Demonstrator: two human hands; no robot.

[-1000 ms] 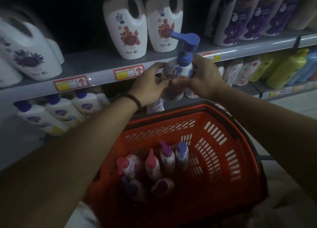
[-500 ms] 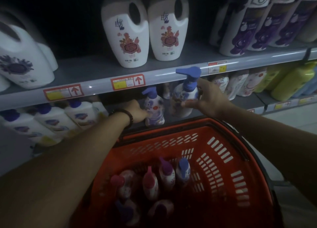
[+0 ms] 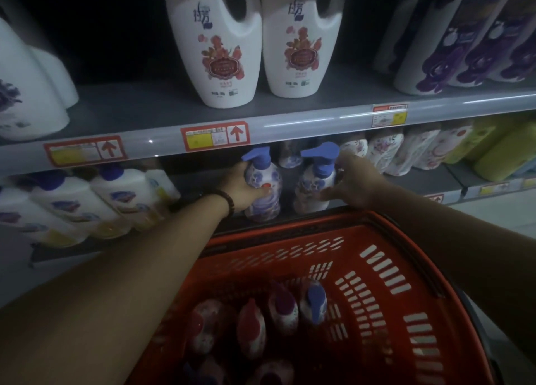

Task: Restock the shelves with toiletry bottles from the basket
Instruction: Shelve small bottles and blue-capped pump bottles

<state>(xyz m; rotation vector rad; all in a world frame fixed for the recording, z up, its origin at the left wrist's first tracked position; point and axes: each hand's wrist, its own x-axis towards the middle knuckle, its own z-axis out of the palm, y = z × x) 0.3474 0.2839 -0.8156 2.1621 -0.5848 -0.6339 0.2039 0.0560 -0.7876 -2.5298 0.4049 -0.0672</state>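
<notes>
Plastic pump bottles occupy both of your hands. Your left hand wraps its fingers round the belly of a blue-capped bottle. Your right hand grips the flank of a second bottle, with the thumb low at the front. Both bottles stand upright on the lower shelf, just beside each other, between your two hands and under the shelf edge above your knuckles. The red basket sits below your wrists, and more bottles lie in it nearer your left forearm.

Expect each full bottle to be moderately heavy and rigid, with a smooth printed skin that is likely to slip. Take hold at the widest part of the body. Do not lift by the pump head, which may swivel or depress. Keep the pump clear of the shelf edge overhead. Whether the bases rest fully on the shelf cannot be told from this view.
</notes>
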